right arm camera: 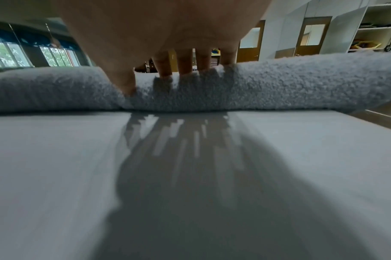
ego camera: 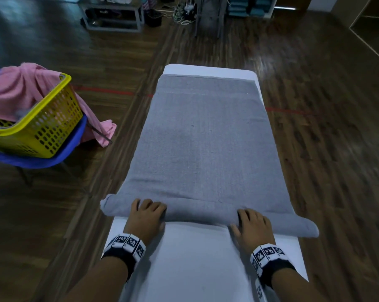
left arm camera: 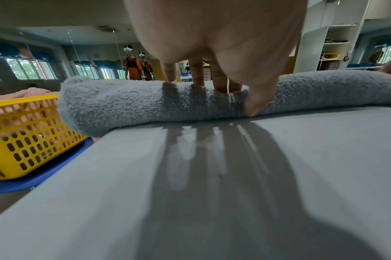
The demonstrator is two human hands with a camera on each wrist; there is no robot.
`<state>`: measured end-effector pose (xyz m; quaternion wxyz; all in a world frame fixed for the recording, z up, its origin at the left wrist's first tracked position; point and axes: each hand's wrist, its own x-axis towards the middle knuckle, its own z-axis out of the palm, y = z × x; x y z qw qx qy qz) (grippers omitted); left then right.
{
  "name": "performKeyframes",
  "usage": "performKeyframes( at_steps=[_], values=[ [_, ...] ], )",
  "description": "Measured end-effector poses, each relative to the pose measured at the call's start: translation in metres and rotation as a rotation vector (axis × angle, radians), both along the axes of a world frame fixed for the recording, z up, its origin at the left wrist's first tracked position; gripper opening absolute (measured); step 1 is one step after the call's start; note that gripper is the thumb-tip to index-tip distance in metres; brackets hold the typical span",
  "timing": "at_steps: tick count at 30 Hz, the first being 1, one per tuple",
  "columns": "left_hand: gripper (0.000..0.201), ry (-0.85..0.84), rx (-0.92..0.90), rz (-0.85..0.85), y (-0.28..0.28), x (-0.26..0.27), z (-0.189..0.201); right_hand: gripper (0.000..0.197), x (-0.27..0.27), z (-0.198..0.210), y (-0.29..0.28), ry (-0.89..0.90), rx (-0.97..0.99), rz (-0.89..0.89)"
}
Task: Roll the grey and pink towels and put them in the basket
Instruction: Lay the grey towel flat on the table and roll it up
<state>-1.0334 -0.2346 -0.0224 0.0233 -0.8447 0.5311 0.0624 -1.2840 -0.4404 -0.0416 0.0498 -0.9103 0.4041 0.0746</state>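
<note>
The grey towel [ego camera: 201, 138] lies flat along the white table [ego camera: 195, 258], and its near end is rolled into a thick roll [ego camera: 197, 214] across the table. My left hand [ego camera: 153, 214] holds the roll's left part, fingers curled over the top and thumb against the near side [left arm camera: 225, 88]. My right hand [ego camera: 244, 221] holds the right part the same way [right arm camera: 159, 75]. Both ends of the roll [left arm camera: 112, 105] [right arm camera: 301, 88] stick out past the table's sides. The pink towel [ego camera: 16, 88] is heaped in the yellow basket [ego camera: 44, 127] at the left, one end hanging down outside it.
The yellow basket [left arm camera: 23, 137] sits on a blue chair [ego camera: 53, 158] left of the table. Wooden floor surrounds the table. Shelves and a low metal rack [ego camera: 112, 16] stand at the far end of the room.
</note>
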Motion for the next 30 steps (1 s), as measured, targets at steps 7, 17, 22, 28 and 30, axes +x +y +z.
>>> performKeyframes(
  at_steps=[7,17,22,28,30],
  values=[
    [0.017,0.003,0.045,0.030,-0.020,0.016,-0.004,0.036,0.000,0.004,-0.023,0.030,0.058,0.066],
    [0.021,-0.043,-0.142,-0.060,-0.030,0.026,0.008,0.025,0.005,0.020,-0.037,-0.104,-0.071,0.100],
    [0.046,0.024,0.166,-0.004,-0.019,0.031,-0.009,0.051,0.002,0.010,-0.031,0.120,0.013,0.111],
    [0.029,0.068,0.239,0.028,-0.034,0.040,0.005,0.037,0.014,0.019,-0.048,0.236,0.105,0.083],
    [0.031,0.139,0.282,0.053,-0.042,0.044,0.011,0.025,0.020,0.027,-0.054,0.230,0.168,0.080]
  ],
)
